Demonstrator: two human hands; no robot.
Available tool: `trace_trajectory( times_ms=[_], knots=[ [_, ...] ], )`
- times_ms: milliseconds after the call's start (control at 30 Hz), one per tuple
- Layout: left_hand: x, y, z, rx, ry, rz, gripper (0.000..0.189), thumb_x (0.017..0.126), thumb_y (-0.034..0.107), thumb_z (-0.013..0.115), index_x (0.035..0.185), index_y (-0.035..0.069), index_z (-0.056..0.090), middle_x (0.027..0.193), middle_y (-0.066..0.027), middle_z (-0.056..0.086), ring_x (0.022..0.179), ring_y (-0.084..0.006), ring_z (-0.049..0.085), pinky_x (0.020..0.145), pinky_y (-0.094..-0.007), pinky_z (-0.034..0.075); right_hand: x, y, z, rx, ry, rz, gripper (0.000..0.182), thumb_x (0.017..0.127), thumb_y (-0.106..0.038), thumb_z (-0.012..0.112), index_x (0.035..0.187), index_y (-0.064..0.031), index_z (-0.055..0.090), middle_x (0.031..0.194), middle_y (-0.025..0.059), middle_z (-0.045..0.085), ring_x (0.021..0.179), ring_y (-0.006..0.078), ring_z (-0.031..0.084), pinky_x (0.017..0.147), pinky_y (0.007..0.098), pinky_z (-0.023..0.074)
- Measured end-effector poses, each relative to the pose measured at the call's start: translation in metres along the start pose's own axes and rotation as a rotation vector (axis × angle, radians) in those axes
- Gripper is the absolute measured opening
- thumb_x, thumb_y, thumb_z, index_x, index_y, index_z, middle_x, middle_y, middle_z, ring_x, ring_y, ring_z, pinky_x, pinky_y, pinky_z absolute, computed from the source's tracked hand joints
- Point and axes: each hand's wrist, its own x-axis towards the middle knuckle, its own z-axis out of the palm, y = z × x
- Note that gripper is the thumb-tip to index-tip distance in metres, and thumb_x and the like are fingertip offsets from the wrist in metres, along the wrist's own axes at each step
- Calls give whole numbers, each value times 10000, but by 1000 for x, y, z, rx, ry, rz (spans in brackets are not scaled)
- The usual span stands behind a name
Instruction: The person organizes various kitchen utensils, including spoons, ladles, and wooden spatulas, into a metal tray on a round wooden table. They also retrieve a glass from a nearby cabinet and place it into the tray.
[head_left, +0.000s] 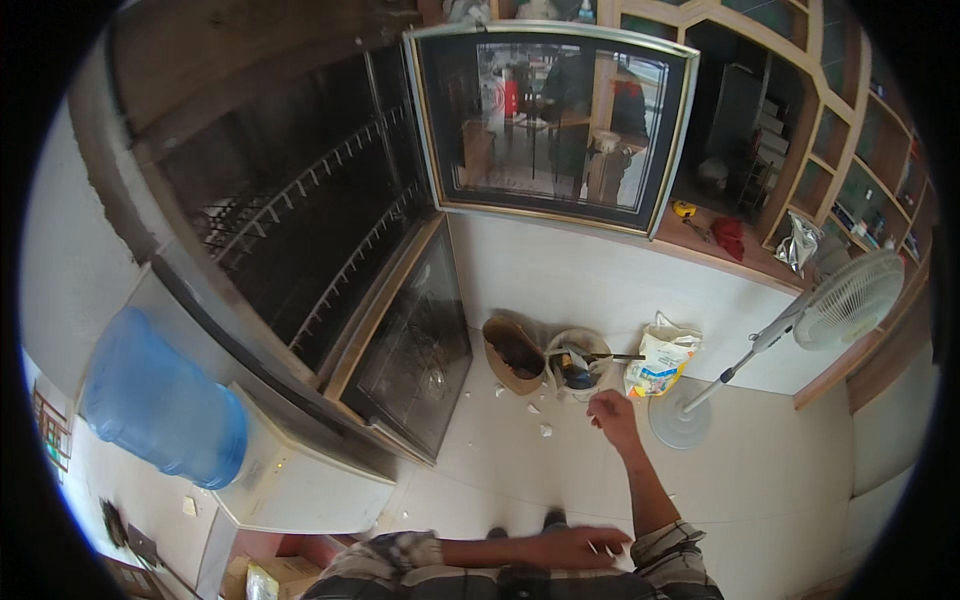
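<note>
My left hand (581, 547) lies across the front of my body, near my right sleeve; small white bits show at its fingers, blurred, and what they are I cannot tell. My right hand (612, 417) reaches forward over the floor with its fingers curled, and whether it holds anything is unclear. Beyond it stand a lined waste bin (556, 375) with rubbish inside, a brown open bag (499, 349) and a printed plastic sack (661, 356). At the upper left is a metal oven cabinet (247, 172) with rack rails, its glass door (555, 127) swung wide.
A standing fan (847, 300) is at the right. White fragments (545, 430) lie on the tiled floor. A blue water bottle (169, 405) sits on a dispenser at the left. On the wooden ledge are a yellow tape measure (683, 209) and a red cloth (727, 237).
</note>
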Motion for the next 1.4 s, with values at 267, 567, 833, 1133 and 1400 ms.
trace_trajectory(
  times_ms=[267, 567, 833, 1133, 1400],
  knots=[
    [-126, -95, -223, -128, 1663, 173, 239, 919, 65, 627, 1157, 56, 618, 1035, -47, 666, 967, -137, 619, 802, -275, 483, 139, 159, -12, -188, -336, 483, 132, 822, -134, 626, 862, -8, 639, 725, 95, 663, 569, 144, 613, 517, 275, 504],
    [-202, -176, -292, 780, 2461, -864, 330, 785, 154, 730, 1075, 44, 618, 1029, -165, 589, 938, -364, 544, 836, -447, 457, 270, 181, 28, -158, -611, 636, 112, 827, -102, 617, 808, 9, 622, 699, 99, 631, 553, 145, 592, 488, 280, 477],
    [-184, -138, -306, 544, 2207, -1025, 404, 778, 270, 715, 1135, 95, 641, 1164, -155, 582, 1142, -384, 486, 963, -469, 436, 347, 169, 35, -197, -634, 607, 75, 828, -65, 625, 810, 8, 621, 679, 98, 632, 513, 139, 583, 454, 269, 461],
    [-210, -137, -273, 504, 2071, -884, 603, 743, 488, 763, 1202, 110, 663, 1224, -166, 613, 1232, -365, 460, 1084, -446, 306, 368, 17, 150, 79, -770, 123, 97, 909, -85, 638, 963, -5, 625, 742, 93, 665, 578, 117, 586, 528, 249, 476],
    [-257, -181, -259, 484, 1982, -429, 572, 768, 501, 753, 1143, 74, 689, 1096, -159, 677, 1130, -320, 575, 1023, -406, 394, 308, -369, 324, 284, -1133, -446, 167, 893, -38, 672, 1038, 25, 619, 882, 70, 651, 778, 110, 618, 686, 254, 510]
  ],
)
